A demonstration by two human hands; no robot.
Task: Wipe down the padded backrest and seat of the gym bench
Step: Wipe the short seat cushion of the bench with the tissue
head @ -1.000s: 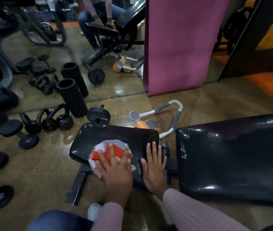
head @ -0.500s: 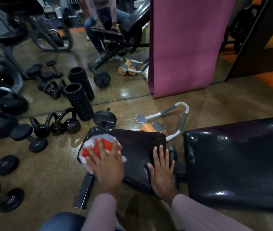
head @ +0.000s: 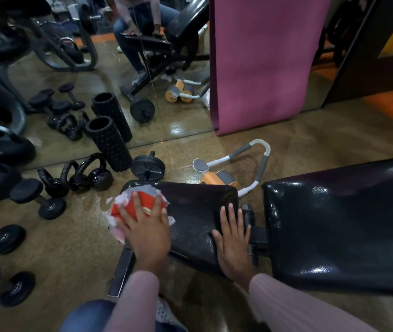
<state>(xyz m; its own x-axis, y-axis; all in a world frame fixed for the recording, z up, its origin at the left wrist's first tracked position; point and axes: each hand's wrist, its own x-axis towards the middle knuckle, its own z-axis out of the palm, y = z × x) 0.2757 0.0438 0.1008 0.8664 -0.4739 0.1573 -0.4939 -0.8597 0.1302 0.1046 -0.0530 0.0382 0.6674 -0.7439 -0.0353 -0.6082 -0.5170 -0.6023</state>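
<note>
left hand (head: 146,230) spread flat on red-white cloth (head: 140,207), probably damp, at seat pad (head: 197,212) end, right hand (head: 233,238) flat, fingers together, beside backrest (head: 341,224)

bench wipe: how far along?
Done: cannot tell; both pads are glossy, so no wiped area stands out. In hand: left hand presses the cloth on the seat's far-left end; right hand lies flat on its other end. Left: apparently the backrest, which neither hand touches.

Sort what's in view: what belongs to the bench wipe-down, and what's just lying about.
In the job: cloth under left hand; seat pad, braced by right hand; backrest.

Lying about: kettlebells, dumbbells, foam roller, ab roller, pink mat.
</note>
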